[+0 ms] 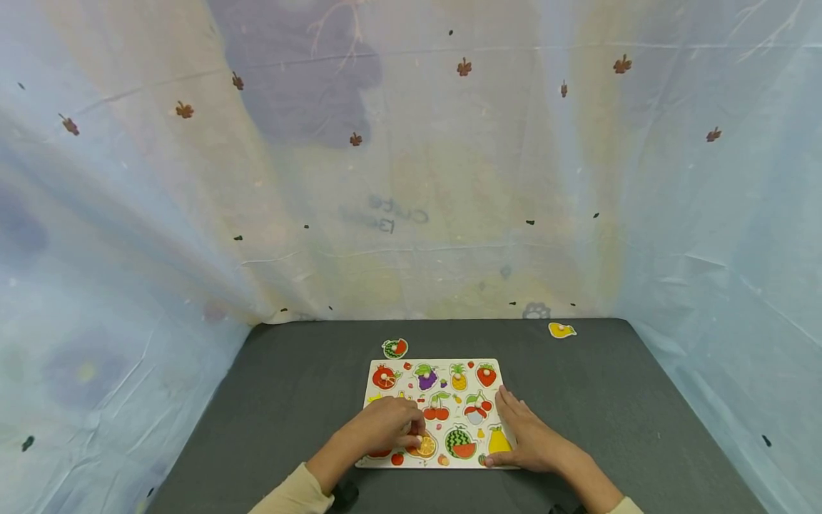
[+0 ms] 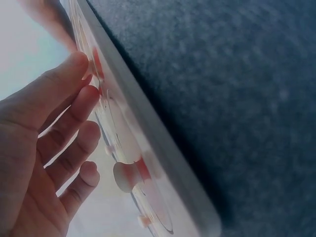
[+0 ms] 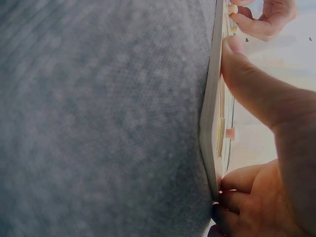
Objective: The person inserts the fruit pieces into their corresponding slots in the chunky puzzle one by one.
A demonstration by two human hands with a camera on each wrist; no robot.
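Observation:
A white fruit puzzle board [image 1: 404, 462] lies flat on the dark table, with pomegranate, grapes, pineapple, strawberry and cherry pictures on it. Over its front left part, my left hand [image 1: 388, 422] pinches the small knob of the orange puzzle piece [image 1: 426, 447] between thumb and fingertip; this knob [image 3: 233, 9] also shows in the right wrist view. My right hand [image 1: 533, 437] rests at the front right corner, its thumb [image 3: 242, 61] on the board near the front edge and its fingers extended along the right edge. The board's left middle pictures are partly hidden by my left hand.
Behind the board lies a loose watermelon piece [image 1: 394, 348]. A loose pear piece [image 1: 561, 330] sits near the table's far right edge. The dark table [image 1: 289, 400] extends on both sides, and a patterned curtain [image 1: 437, 214] hangs behind it and along its sides.

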